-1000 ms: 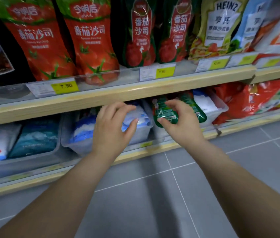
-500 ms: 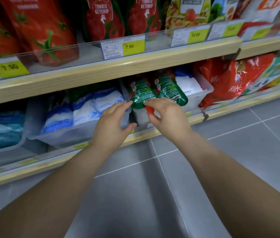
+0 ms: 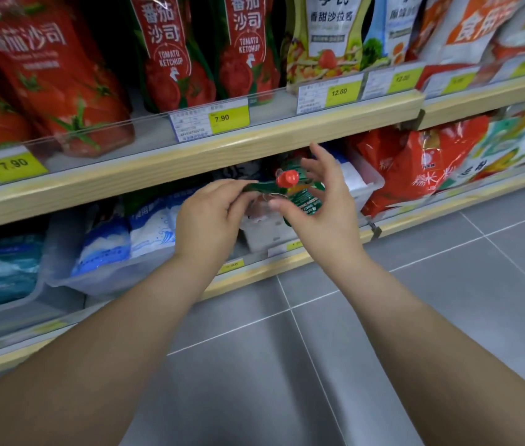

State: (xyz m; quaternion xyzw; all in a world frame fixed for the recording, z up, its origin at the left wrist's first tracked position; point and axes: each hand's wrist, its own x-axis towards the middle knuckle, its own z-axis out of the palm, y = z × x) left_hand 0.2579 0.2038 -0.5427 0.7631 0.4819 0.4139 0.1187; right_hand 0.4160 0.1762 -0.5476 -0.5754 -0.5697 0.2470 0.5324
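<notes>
A small green pouch (image 3: pixel 305 201) with a red screw cap (image 3: pixel 286 179) is held in the air in front of the lower shelf, tipped so that the cap faces me. My left hand (image 3: pixel 209 220) pinches the pouch's green top edge from the left. My right hand (image 3: pixel 328 214) cups it from the right, thumb on its front and fingers spread behind it. The pouch's lower part is hidden by my hands.
Just behind the pouch is a clear bin (image 3: pixel 264 235) on the lower shelf, with blue-and-white bags (image 3: pixel 148 226) in a bin to its left and a red bag (image 3: pixel 415 169) to its right. Above, the wooden shelf edge (image 3: pixel 190 159) carries tall ketchup pouches (image 3: pixel 171 59). Grey floor tiles (image 3: pixel 383 317) lie below.
The green pouch has come up out of the bin and tipped cap-forward. My left hand moved from the blue bags to pinch the pouch's top edge. The view shifted right.
</notes>
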